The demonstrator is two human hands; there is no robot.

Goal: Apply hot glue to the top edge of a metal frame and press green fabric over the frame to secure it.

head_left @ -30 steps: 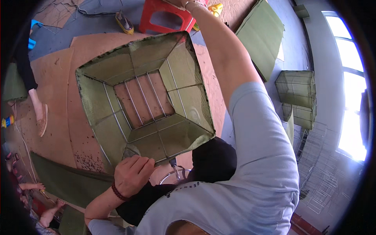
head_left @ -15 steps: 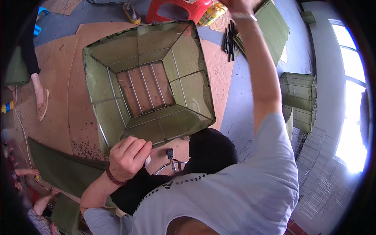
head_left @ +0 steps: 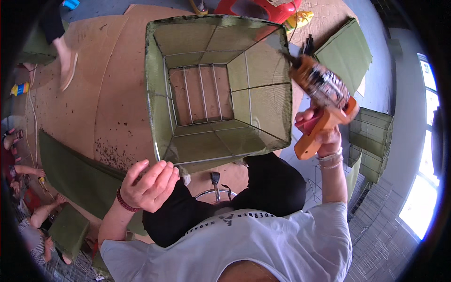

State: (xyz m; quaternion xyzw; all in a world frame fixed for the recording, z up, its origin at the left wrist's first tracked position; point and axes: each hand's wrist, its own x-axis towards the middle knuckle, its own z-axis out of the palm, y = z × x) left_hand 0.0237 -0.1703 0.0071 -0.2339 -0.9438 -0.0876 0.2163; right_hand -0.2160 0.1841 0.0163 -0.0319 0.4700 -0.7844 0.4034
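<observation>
A tapered wire basket [head_left: 238, 90] covered in green mesh cloth stands in front of my knees with its wide mouth toward me. Its wire bars and a barred bottom show inside, and dark residue runs along parts of its rim. At the near left corner, my left hand [head_left: 149, 184] has its fingertips on the rim, gripping lightly. My right hand [head_left: 324, 136] is closed round an orange glue gun [head_left: 324, 89] with a dark, stained front, blurred by motion. The nozzle points up and left, close to the basket's right rim.
Cardboard sheets [head_left: 80, 108] cover the floor. A red stool [head_left: 225, 6] stands beyond the basket, near stacked green panels [head_left: 345, 49]. Another covered frame [head_left: 371, 134] and bare wire racks [head_left: 376, 207] lie right. Green cloth [head_left: 80, 164] lies left, near other people's limbs [head_left: 40, 216].
My right hand has come back from the far right, now with the glue gun in it. The basket sits farther right and slightly turned in view. My left hand's grip has loosened.
</observation>
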